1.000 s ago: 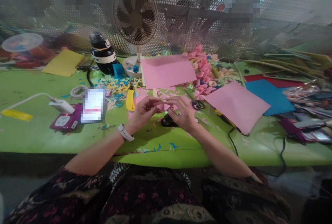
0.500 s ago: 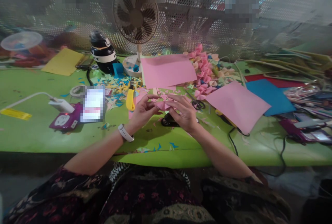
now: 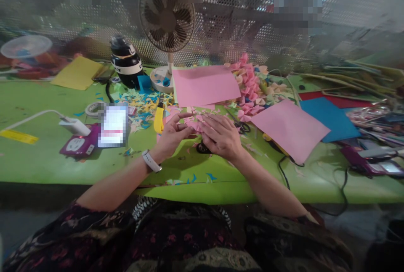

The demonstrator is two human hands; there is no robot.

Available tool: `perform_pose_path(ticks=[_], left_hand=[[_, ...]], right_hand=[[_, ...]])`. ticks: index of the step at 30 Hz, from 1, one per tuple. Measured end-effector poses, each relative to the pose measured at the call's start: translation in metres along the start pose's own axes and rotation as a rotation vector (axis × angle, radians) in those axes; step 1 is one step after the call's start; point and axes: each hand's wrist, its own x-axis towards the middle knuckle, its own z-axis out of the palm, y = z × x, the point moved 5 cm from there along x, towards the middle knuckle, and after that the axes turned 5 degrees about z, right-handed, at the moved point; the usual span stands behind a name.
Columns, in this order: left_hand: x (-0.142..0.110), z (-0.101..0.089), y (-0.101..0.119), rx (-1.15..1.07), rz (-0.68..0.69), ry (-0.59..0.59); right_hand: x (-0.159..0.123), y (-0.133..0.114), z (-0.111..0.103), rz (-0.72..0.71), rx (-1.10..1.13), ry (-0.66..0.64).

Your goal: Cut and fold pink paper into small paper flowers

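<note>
A green counter [image 3: 47, 167] carries everything, with a fan [image 3: 167, 20] standing toward its back. A large pink sheet [image 3: 206, 87] lies just right of the fan's base, and a dark bottle [image 3: 128, 69] stands close on the fan's left. Nearer the person than the fan, the right hand [image 3: 222, 136] spreads its fingers low and the left hand [image 3: 172, 135] curls its thumb and fingers inward; I cannot tell whether either is clamped. Well in front of the fan, the small pink paper [image 3: 196, 126] sits between both hands, partly hidden.
</note>
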Motion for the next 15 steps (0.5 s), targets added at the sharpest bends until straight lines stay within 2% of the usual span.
perform_pose_path(ticks=[5,15], left_hand=[[0.001,-0.0027,-0.0001,-0.006,-0.01,0.039],[0.001,0.0019,0.0068,0.158,0.145,-0.075]], right_hand=[[0.0026,-0.0058,-0.0006,-0.07,-0.097,-0.014],[-0.0001,0.0018,-0.0039,0.036,0.09,0.12]])
